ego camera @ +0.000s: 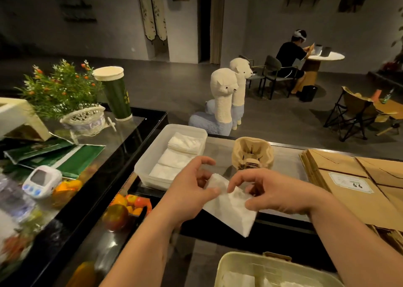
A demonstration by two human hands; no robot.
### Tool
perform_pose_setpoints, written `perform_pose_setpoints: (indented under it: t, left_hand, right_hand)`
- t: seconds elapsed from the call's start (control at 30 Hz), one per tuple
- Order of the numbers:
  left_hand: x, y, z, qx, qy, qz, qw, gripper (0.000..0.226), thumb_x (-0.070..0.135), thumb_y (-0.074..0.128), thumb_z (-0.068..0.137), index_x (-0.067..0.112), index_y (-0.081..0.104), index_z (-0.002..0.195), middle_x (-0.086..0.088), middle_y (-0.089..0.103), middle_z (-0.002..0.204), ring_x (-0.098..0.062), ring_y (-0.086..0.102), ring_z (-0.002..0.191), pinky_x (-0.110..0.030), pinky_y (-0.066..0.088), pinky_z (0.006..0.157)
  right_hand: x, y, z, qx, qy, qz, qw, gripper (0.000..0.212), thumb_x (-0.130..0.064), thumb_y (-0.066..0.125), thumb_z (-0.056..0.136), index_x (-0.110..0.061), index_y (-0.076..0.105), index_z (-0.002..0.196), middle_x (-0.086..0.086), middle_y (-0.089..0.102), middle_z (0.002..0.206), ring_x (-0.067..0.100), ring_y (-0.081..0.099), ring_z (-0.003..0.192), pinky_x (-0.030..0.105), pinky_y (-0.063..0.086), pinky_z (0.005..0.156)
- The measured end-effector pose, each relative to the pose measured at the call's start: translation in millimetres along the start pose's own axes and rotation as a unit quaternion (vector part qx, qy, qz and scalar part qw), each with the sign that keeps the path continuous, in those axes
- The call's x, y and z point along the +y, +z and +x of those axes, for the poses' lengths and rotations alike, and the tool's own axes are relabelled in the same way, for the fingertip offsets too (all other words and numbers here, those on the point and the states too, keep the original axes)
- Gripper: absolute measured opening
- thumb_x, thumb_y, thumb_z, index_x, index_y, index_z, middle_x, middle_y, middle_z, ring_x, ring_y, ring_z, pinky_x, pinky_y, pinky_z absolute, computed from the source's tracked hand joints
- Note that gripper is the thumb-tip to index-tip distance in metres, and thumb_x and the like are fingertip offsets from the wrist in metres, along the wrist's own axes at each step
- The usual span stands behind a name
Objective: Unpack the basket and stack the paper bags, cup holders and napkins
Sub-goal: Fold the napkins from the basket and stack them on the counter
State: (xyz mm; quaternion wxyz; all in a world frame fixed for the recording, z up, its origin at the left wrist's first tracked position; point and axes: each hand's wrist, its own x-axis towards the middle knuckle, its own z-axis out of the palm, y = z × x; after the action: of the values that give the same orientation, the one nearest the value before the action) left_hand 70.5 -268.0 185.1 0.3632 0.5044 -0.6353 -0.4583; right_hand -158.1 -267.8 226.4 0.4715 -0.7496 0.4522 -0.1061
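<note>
Dim room behind, with two toy alpacas (224, 99) on the floor and a person (290, 55) sitting at a far table. Up close, a shiny worktop (285, 166).

Held over its near edge: one white napkin (231, 210), up in the air, touching nothing but fingers. Pinched at its top left corner by the left hand (189, 190), between thumb and curled fingers. Pinched along its top right edge by the right hand (274, 193), thumb and first finger pressed on the paper, other fingers bent and loose. Held at two spots like this most likely to pull it flat (or fold it neat) before stacking.

Just past the left hand, toward the worktop's left edge, a clear tub (150, 155) with napkin piles (181, 153) inside, so probably the home for this one too. In the middle of the worktop, cup holders (253, 153), nested into one stack to save room. At the right edge, paper bags (353, 177), lying flat in a pile.

Down by the near edge, the basket (235, 262), with more white napkins (237, 279) inside, so not done unpacking yet.
</note>
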Motion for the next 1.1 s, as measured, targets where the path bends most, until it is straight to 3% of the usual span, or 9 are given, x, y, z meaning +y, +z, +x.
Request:
perform_pose_setpoints:
  t: [0.13,0.2,0.27,0.37,0.6,0.7,0.83,1.0,1.1]
  left_hand:
    - [-3.6,-34.5,-0.7,0.037,0.007,0.006,0.999,0.052,0.015,0.082,0.083,0.043,0.056,0.118,0.003,0.072,0.104,-0.016,0.067,0.094,-0.026,0.057,0.082]
    - [-5.7,-53.5,0.3,0.101,0.02,0.008,0.995,0.044,0.018,0.079,0.086,0.042,0.057,0.116,0.011,0.07,0.101,-0.007,0.066,0.088,-0.021,0.056,0.076]
    - [-14.1,-73.7,-0.4,0.212,0.027,0.051,0.975,0.036,0.022,0.074,0.089,0.04,0.057,0.115,0.018,0.066,0.101,-0.003,0.062,0.081,-0.02,0.052,0.072]
    - [-38.8,-95.0,-5.5,0.316,0.018,0.14,0.938,0.029,0.017,0.065,0.094,0.039,0.059,0.113,0.021,0.062,0.102,-0.001,0.056,0.074,-0.026,0.047,0.075]
    - [-81.7,-100.2,-3.5,0.248,0.003,0.144,0.958,0.02,0.018,0.066,0.097,0.034,0.064,0.108,0.023,0.058,0.089,0.002,0.057,0.081,-0.025,0.058,0.074]
    - [-88.3,-99.8,-0.8,0.241,0.011,0.122,0.963,0.023,0.018,0.068,0.096,0.033,0.064,0.114,0.024,0.057,0.094,-0.001,0.058,0.082,-0.028,0.059,0.074]
    - [-93.4,-95.6,1.7,0.258,0.013,0.094,0.961,0.03,0.015,0.07,0.095,0.038,0.06,0.111,0.026,0.057,0.097,-0.006,0.06,0.081,-0.03,0.06,0.073]
    - [-93.4,-96.8,1.0,0.268,-0.001,0.089,0.959,0.035,0.014,0.073,0.092,0.042,0.059,0.108,0.024,0.058,0.099,-0.011,0.059,0.077,-0.036,0.061,0.072]
    - [-91.1,-98.4,0.9,0.264,-0.006,0.103,0.959,0.035,0.015,0.073,0.092,0.042,0.058,0.108,0.02,0.06,0.095,-0.011,0.058,0.075,-0.027,0.057,0.072]
  right_hand:
    - [-28.9,0.3,35.3,-0.04,-0.004,-0.033,0.999,0.058,0.0,0.066,0.086,-0.048,0.068,0.118,-0.004,0.068,0.118,0.019,0.068,0.097,0.036,0.058,0.095]
    - [-41.1,-4.6,58.5,-0.036,-0.015,-0.041,0.998,0.058,0.002,0.066,0.086,-0.048,0.07,0.116,0.004,0.071,0.101,0.021,0.062,0.079,0.029,0.059,0.083]
    - [-51.1,-12.7,86.3,-0.002,-0.025,-0.053,0.998,0.057,0.002,0.066,0.086,-0.046,0.071,0.115,-0.007,0.07,0.088,0.016,0.058,0.067,0.025,0.056,0.07]
    - [-58.5,-20.5,135.9,0.032,-0.035,0.022,0.999,0.054,0.01,0.063,0.087,-0.032,0.071,0.12,-0.003,0.067,0.121,0.014,0.067,0.072,0.028,0.06,0.07]
    - [-49.8,-9.0,212.8,-0.108,0.027,-0.006,0.994,0.057,0.015,0.062,0.085,-0.028,0.074,0.121,-0.009,0.063,0.129,0.009,0.067,0.103,0.038,0.059,0.093]
    - [-48.3,-3.8,222.8,-0.134,0.036,0.005,0.99,0.056,0.016,0.059,0.087,-0.023,0.072,0.124,-0.009,0.065,0.125,0.012,0.068,0.104,0.046,0.057,0.098]
    - [-47.9,2.4,227.3,-0.17,0.039,0.002,0.985,0.056,0.017,0.059,0.087,-0.021,0.069,0.126,-0.013,0.063,0.124,0.008,0.07,0.095,0.041,0.059,0.093]
    - [-54.3,12.4,220.4,-0.134,0.026,-0.165,0.977,0.059,0.006,0.064,0.086,-0.038,0.066,0.124,-0.02,0.053,0.121,0.001,0.057,0.091,0.018,0.048,0.077]
    - [-54.6,24.5,215.4,-0.109,0.007,-0.27,0.957,0.061,0.004,0.061,0.085,-0.041,0.06,0.126,-0.015,0.052,0.125,0.009,0.057,0.1,0.028,0.053,0.086]
